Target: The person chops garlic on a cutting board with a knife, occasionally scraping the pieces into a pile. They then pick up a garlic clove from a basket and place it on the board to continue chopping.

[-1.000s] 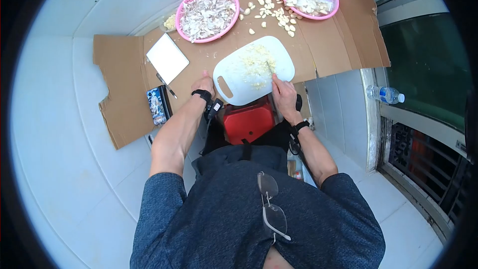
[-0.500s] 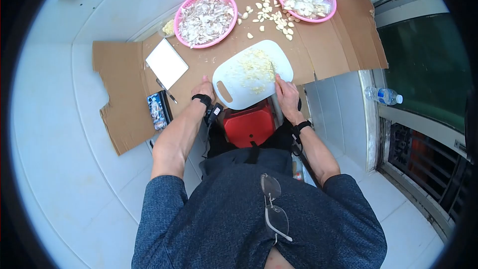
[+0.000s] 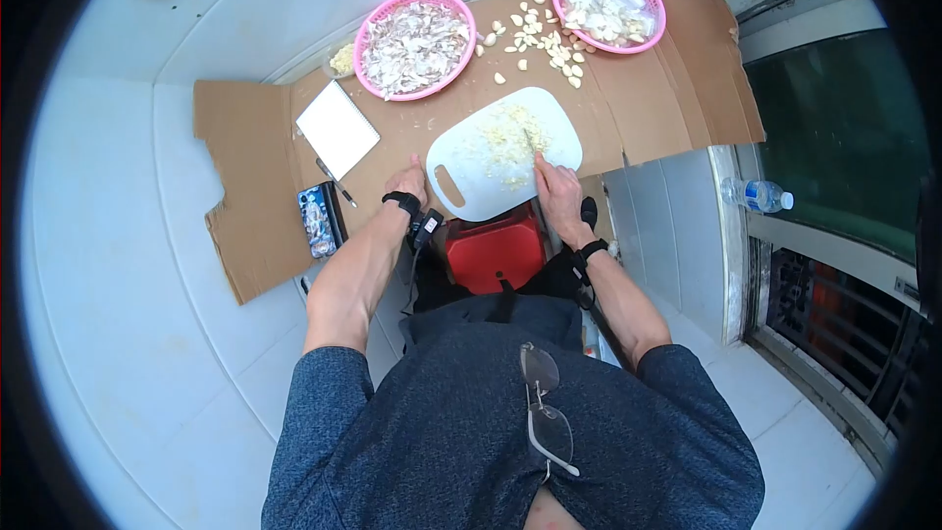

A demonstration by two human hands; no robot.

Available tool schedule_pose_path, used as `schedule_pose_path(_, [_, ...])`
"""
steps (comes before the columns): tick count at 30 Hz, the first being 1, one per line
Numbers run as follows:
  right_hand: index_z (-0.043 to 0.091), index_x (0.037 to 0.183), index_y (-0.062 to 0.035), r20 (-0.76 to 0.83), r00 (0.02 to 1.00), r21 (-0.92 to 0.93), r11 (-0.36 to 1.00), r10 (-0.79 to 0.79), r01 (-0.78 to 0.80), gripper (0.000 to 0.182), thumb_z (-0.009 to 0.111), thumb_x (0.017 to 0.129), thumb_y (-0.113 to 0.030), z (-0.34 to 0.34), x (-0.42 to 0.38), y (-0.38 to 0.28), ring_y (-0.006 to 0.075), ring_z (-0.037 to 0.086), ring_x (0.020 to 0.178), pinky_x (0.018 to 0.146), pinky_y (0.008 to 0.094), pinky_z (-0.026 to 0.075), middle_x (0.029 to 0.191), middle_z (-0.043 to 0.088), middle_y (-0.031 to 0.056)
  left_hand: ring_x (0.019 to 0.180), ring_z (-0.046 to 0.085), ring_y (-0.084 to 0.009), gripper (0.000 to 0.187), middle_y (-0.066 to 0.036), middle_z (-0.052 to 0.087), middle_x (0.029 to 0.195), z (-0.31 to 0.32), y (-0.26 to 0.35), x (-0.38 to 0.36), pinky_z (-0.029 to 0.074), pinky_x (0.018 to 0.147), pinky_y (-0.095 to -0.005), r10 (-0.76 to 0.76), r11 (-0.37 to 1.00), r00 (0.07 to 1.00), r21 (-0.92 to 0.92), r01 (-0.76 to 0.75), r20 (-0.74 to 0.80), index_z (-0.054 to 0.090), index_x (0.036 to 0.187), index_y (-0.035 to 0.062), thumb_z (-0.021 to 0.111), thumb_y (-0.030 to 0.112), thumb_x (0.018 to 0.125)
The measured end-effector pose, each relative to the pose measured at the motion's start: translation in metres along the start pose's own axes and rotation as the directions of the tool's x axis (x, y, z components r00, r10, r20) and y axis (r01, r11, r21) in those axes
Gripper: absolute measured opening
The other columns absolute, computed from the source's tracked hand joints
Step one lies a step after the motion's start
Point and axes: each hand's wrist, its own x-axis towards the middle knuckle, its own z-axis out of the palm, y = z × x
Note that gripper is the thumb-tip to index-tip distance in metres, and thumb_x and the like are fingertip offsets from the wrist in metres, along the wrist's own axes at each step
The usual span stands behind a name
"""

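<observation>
Chopped garlic (image 3: 512, 137) lies spread over a white cutting board (image 3: 471, 198) with a handle slot. My right hand (image 3: 559, 191) is closed at the board's lower right, gripping a knife (image 3: 529, 139) whose thin blade reaches into the garlic; its handle is hidden by my fingers. My left hand (image 3: 406, 180) lies on the cardboard (image 3: 392, 137) just left of the board, one finger stretched out and nothing visible in it. The other fingers are hard to make out. Peeled garlic cloves (image 3: 530, 39) are scattered behind the board.
A pink basket (image 3: 471, 59) of garlic skins stands at the back, beside a small container of minced garlic (image 3: 342, 59). Another pink basket (image 3: 659, 34) holds a plastic bag. A notepad (image 3: 338, 128), pen (image 3: 337, 183) and phone (image 3: 318, 221) lie left. A red stool (image 3: 496, 257) sits below.
My right hand has shifted slightly left with the knife, whose blade now lies more across the garlic. The whole view has moved a little. My left hand stays beside the board.
</observation>
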Motion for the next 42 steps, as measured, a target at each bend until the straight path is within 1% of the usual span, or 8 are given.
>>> schedule_pose_path(14, [0.075,0.137,-0.0045,0.076,0.997,0.022,1.000,-0.023,0.021,0.036,0.078,0.102,-0.010,0.007,-0.005,-0.017,0.0303,0.067,0.076,0.075,0.0451,0.052,0.080,0.068,0.0126,0.142,0.063,-0.0459,0.090,-0.033,0.067,0.149,-0.003,0.009,-0.026,0.048,0.120,-0.0524,-0.005,0.985,0.988,0.168,0.031,-0.154,0.071,0.140,-0.0077,0.058,0.075,0.105])
schedule_pose_path(19, [0.075,0.136,-0.0047,0.036,0.999,0.014,0.999,-0.036,0.035,0.035,0.077,0.102,-0.010,0.001,0.001,-0.012,0.0303,0.067,0.077,0.076,0.0448,0.052,0.079,0.067,0.0125,0.141,0.064,-0.0419,0.096,-0.031,0.067,0.150,-0.002,0.003,-0.014,0.049,0.119,-0.0476,0.156,0.953,0.985,0.273,-0.130,-0.079,0.070,0.140,-0.0096,0.053,0.078,0.106])
schedule_pose_path(26, [0.074,0.138,-0.0035,0.022,0.999,-0.013,0.999,0.040,-0.039,0.036,0.075,0.102,-0.007,-0.009,0.004,0.003,0.0330,0.069,0.079,0.076,0.0455,0.054,0.087,0.073,0.0144,0.138,0.065,-0.0401,0.091,-0.034,0.068,0.148,-0.006,0.009,-0.029,0.049,0.118,-0.0466,0.046,0.991,0.998,0.128,-0.040,-0.048,0.071,0.136,-0.0128,0.059,0.073,0.107])
schedule_pose_path(28, [0.074,0.138,-0.0038,0.035,0.999,-0.003,0.999,0.041,-0.041,0.036,0.075,0.103,-0.007,-0.004,0.001,0.008,0.0332,0.070,0.079,0.076,0.0458,0.054,0.087,0.073,0.0147,0.135,0.067,-0.0401,0.089,-0.033,0.070,0.145,-0.002,0.010,-0.035,0.050,0.116,-0.0463,0.043,0.998,0.989,0.043,-0.037,-0.145,0.071,0.136,-0.0126,0.061,0.071,0.107])
schedule_pose_path(29, [0.075,0.137,-0.0040,0.019,1.000,-0.005,1.000,0.021,-0.021,0.035,0.076,0.102,-0.008,-0.005,0.003,0.007,0.0319,0.069,0.077,0.076,0.0454,0.053,0.083,0.070,0.0139,0.133,0.068,-0.0413,0.089,-0.033,0.071,0.143,0.016,-0.016,0.017,0.050,0.116,-0.0472,0.052,0.997,0.991,0.064,-0.044,-0.124,0.071,0.136,-0.0123,0.064,0.071,0.105])
schedule_pose_path(32, [0.075,0.135,-0.0043,0.010,1.000,-0.011,1.000,0.009,-0.009,0.034,0.077,0.102,-0.009,-0.005,0.005,0.005,0.0305,0.068,0.076,0.075,0.0450,0.053,0.079,0.068,0.0131,0.133,0.068,-0.0424,0.090,-0.033,0.071,0.144,-0.004,0.010,-0.030,0.051,0.116,-0.0477,0.047,0.991,0.993,0.127,-0.033,-0.112,0.072,0.136,-0.0117,0.066,0.072,0.104])
schedule_pose_path(38, [0.075,0.136,-0.0046,0.011,0.999,0.003,1.000,-0.030,0.030,0.034,0.078,0.102,-0.009,-0.005,0.017,-0.025,0.0305,0.068,0.075,0.076,0.0451,0.053,0.079,0.067,0.0130,0.135,0.067,-0.0433,0.091,-0.032,0.070,0.145,0.012,-0.001,0.001,0.050,0.118,-0.0478,-0.099,0.994,0.975,0.022,0.105,-0.199,0.073,0.137,-0.0087,0.068,0.074,0.100])
schedule_pose_path(42, [0.075,0.136,-0.0048,0.013,1.000,0.005,1.000,-0.022,0.022,0.035,0.078,0.101,-0.009,0.019,0.004,-0.015,0.0306,0.067,0.075,0.076,0.0449,0.053,0.078,0.067,0.0130,0.138,0.066,-0.0428,0.091,-0.032,0.069,0.148,0.011,0.003,-0.019,0.050,0.119,-0.0479,-0.075,0.997,0.963,-0.046,0.065,-0.260,0.073,0.138,-0.0079,0.070,0.074,0.099])
